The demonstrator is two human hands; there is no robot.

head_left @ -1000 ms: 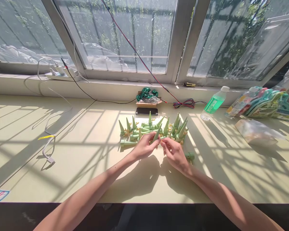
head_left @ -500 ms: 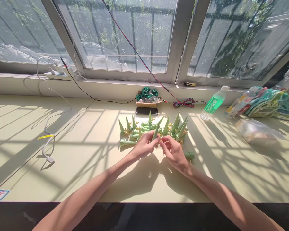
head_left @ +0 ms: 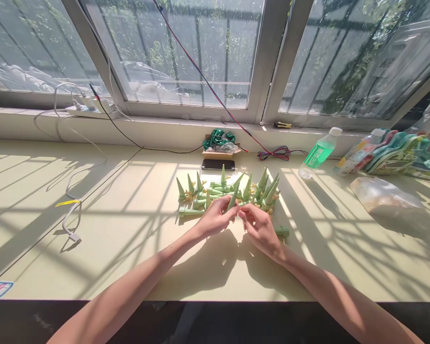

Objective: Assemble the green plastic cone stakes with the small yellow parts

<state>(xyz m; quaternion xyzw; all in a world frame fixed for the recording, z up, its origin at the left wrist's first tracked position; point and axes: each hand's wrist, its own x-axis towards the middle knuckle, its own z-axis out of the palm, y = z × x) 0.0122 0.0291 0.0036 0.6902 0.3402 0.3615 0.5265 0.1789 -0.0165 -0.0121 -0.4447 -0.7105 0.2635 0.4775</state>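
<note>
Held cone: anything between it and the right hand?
Nothing visible. The left hand grips the cone; the right hand is close by its base, contact too small to tell. The other cones are mostly beyond both hands.

Holds a slender green pointed cone (head_left: 233,198) in the bare left hand (head_left: 217,219), tip up. Bends the fingers of the bare right hand (head_left: 260,228) just beside its lower end, with anything pinched there too small to tell. Reaches over the near edge of a smooth pale-yellow tabletop (head_left: 122,248), towards a cluster of green cone-shaped pieces (head_left: 263,179) with small yellow parts, some upright, others lying flat. Looks past these to a flat black rectangular object (head_left: 218,165), an open brown cardboard box (head_left: 220,155) and, farther right, a clear white-capped plastic bottle (head_left: 318,154) with a green label.
</note>
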